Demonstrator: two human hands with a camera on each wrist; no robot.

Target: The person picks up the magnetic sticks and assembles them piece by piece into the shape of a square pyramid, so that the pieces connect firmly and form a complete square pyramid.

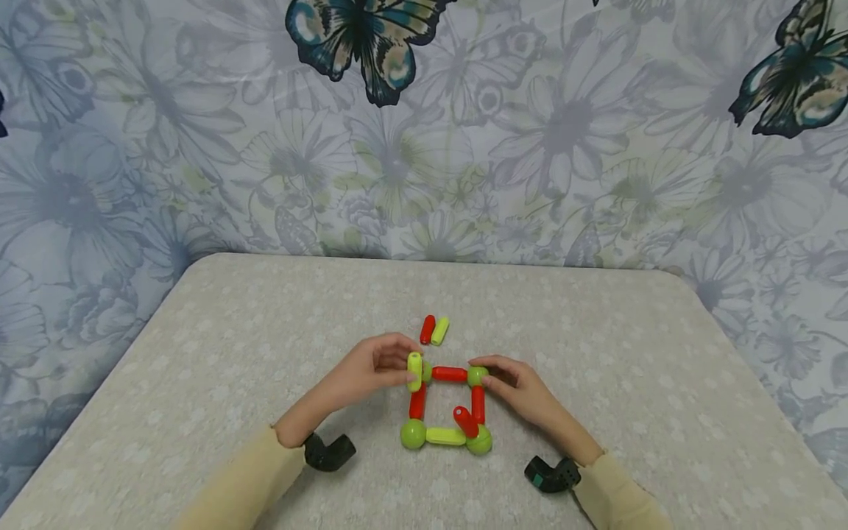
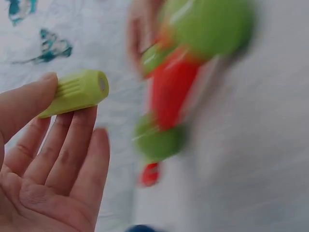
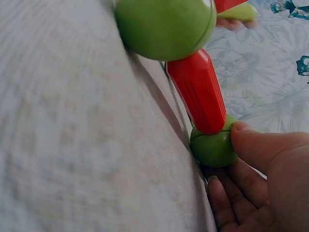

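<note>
Fingers point(image 2: 72, 140) pinch a ribbed yellow-green stick point(image 2: 77, 92) beside the red-and-green square frame point(image 1: 445, 406).

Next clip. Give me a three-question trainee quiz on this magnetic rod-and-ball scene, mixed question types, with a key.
1. True or false: the left hand holds a yellow-green rod.
2. Which does the right hand touch? A) a loose red rod B) a green ball at a corner of the square C) the wall cloth
3. Fill in: beyond the square, a red rod and a yellow-green one lie ____ on the table.

Key: 1 true; 2 B; 3 side by side.
</note>
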